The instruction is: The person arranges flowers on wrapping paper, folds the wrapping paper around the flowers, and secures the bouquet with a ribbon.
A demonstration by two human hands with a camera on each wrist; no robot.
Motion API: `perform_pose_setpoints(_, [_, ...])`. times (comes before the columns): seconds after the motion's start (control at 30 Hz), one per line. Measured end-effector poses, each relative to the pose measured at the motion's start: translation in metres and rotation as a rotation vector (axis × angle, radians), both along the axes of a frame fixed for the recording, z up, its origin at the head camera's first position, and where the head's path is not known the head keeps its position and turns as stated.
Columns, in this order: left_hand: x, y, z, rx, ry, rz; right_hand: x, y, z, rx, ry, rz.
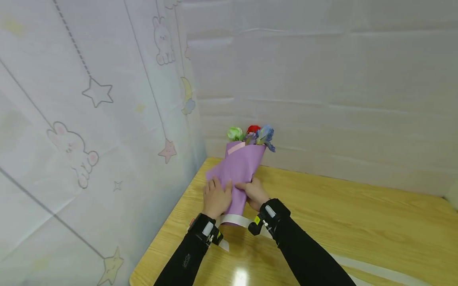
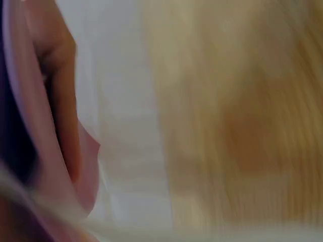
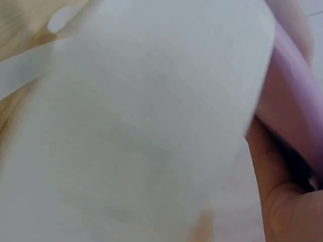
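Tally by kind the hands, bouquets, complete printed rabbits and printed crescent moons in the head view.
Hands: 2 (left hand, right hand)
Purple-wrapped flower bouquet: 1
Complete printed rabbits: 2
Printed crescent moon: 1
Total: 6

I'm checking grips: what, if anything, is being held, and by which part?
The bouquet, by its lower purple wrapping paper: the right hand grips the right side; the left hand touches the left side.

"What colours is the bouquet (image 1: pixel 247 161) near the far-left corner of the table (image 1: pixel 358 206)?"
"Purple wrapping (image 1: pixel 237 171); green, red and blue flowers (image 1: pixel 265 135); a white ribbon (image 1: pixel 236 219)."
"And around it?"
"Yellow wood grain, black sleeves (image 1: pixel 187 256), a pale backdrop (image 1: pixel 118 51) patterned with rabbits (image 1: pixel 74 149) and stars (image 1: pixel 97 92)."
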State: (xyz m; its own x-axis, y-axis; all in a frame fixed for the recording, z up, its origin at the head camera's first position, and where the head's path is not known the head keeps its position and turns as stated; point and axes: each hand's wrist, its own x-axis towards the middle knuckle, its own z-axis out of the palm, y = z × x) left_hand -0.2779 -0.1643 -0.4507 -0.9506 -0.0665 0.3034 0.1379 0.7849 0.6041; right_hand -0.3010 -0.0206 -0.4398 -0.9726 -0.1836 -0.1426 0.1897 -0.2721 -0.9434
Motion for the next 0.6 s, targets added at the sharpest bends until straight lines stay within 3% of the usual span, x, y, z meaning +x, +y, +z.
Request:
perform_pose_setpoints(0.13, [-0.006,0.009,0.021,0.285,-0.093,-0.104,-0.002,0.001,0.02,-0.06,0.069,-0.007])
perform_pose_setpoints(0.2, [-0.008,0.01,0.027,0.377,-0.122,-0.149,-0.003,0.002,0.027,-0.058,0.091,-0.016])
perform_pose_setpoints(0.27, [-0.011,0.01,0.028,0.458,-0.157,-0.202,-0.003,0.004,0.031,-0.049,0.111,-0.026])
perform_pose_setpoints(0.4, [-0.018,0.012,0.031,0.764,-0.255,-0.333,0.001,0.013,0.038,-0.03,0.122,-0.01])
perform_pose_setpoints(0.5, [-0.019,0.017,0.04,0.992,-0.311,-0.416,0.007,0.027,0.045,-0.036,0.105,0.037])
perform_pose_setpoints(0.6, [-0.015,0.027,0.056,1.07,-0.369,-0.488,0.015,0.049,0.059,-0.002,0.094,0.062])
